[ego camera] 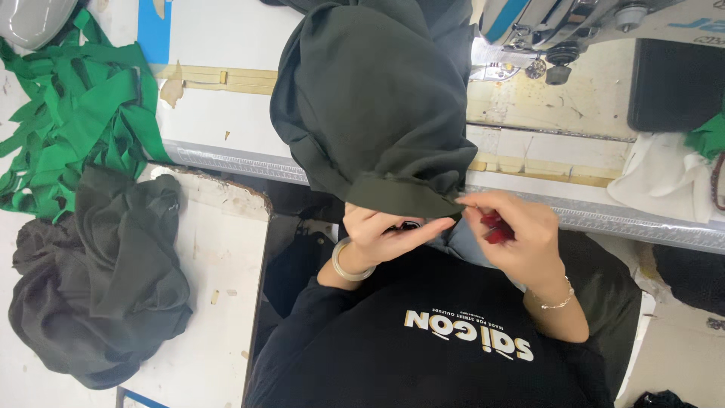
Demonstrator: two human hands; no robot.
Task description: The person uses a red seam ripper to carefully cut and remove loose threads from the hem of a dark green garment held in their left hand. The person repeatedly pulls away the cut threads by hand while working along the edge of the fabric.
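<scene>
I am holding the dark green garment (374,98) up over the near edge of the sewing table (226,121), its bulk bunched toward the sewing machine (559,30) at the far right corner. My left hand (385,234) is curled shut on the folded hem (404,198) from below, thumb and fingers pinching the cloth. My right hand (513,230) is closed around a small red tool (495,227), its fingertips meeting the hem's right end.

To do this well, I judge I should be keeping the hem taut between both hands, so the edge lies flat and the tool's tip meets only a stray thread, not the fabric. Working close to the fold and turning the cloth a little at a time would help.

I am not seeing what the red tool is: only a bit of it shows between my fingers, and its tip is hidden. Any thread on the hem is too fine to make out. Something dark and round under my left palm is unclear. The machine is cut off by the top edge. On the side table (219,302) at left, a heap of dark cloth (98,279) is lying beside green strips (75,121).
</scene>
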